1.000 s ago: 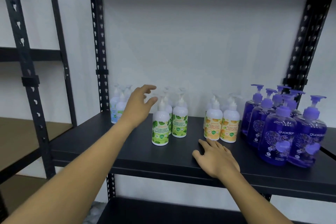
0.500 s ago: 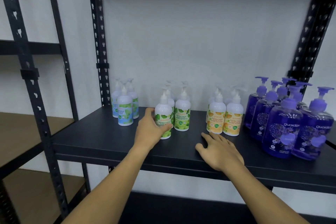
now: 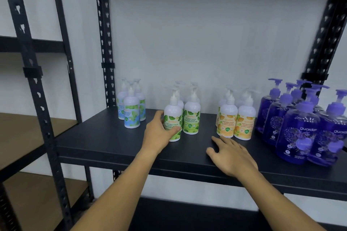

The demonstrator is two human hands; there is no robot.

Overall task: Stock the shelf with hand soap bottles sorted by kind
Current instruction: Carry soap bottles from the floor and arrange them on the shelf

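On the black shelf (image 3: 116, 142) stand four groups of pump bottles. Blue-label bottles (image 3: 131, 111) are at the left, green-label bottles (image 3: 191, 116) in the middle, orange-label bottles (image 3: 244, 122) to their right, and several purple bottles (image 3: 298, 133) at the far right. My left hand (image 3: 158, 133) grips the front green-label bottle (image 3: 173, 116) low on its body, thumb across the label. My right hand (image 3: 231, 154) rests flat on the shelf, fingers spread, just in front of the orange-label bottles.
Black perforated uprights (image 3: 104, 43) frame the shelf against a white wall. A second rack with a brown board (image 3: 20, 133) stands at the left. Another black shelf (image 3: 187, 215) lies below. Bare shelf surface lies in front of the blue-label and green-label groups.
My left hand came down from in front of the blue-label bottles and closed round the front green-label bottle. My right hand stayed flat on the shelf.
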